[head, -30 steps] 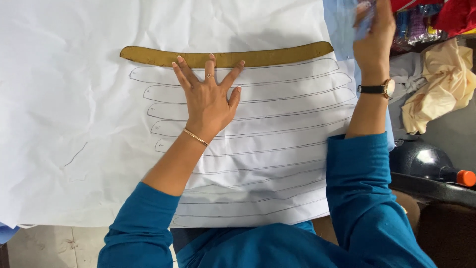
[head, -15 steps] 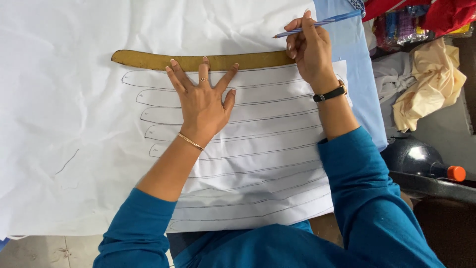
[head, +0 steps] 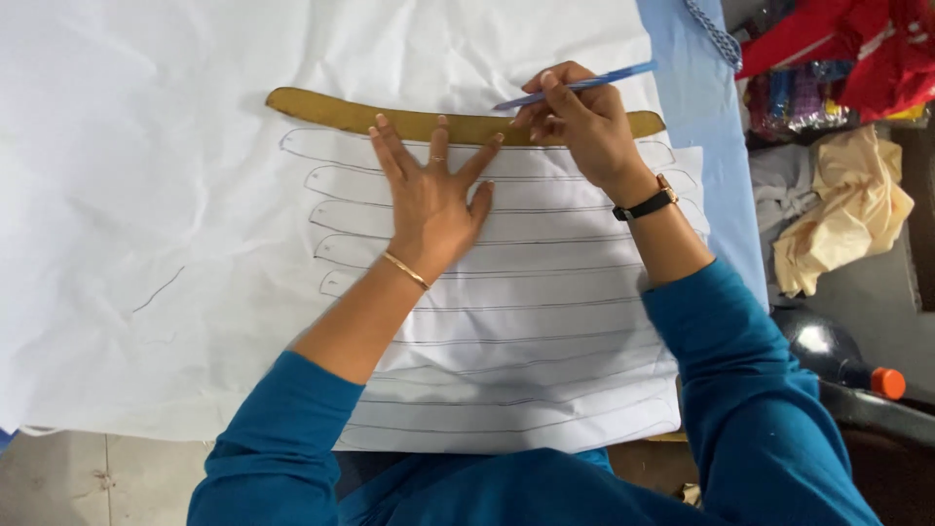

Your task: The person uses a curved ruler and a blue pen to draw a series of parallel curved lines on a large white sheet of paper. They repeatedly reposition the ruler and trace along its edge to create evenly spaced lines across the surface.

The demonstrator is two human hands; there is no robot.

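Brown curved template (head: 331, 112) is pinned by flat, splayed left hand (head: 433, 200); blue pen (head: 575, 86) is gripped by right hand (head: 584, 127) fingers; edge should be hugged on white fabric (head: 146, 195).

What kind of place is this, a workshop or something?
Probably a tailoring or pattern-cutting workshop. A curved brown template lies on white sheet material marked with repeated traced outlines, the right hand holds a pen at its edge, and fabric scraps are piled beside the table.

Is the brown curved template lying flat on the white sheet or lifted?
Flat: the brown template lies against the white sheet, left hand fingertips pressing its lower edge.
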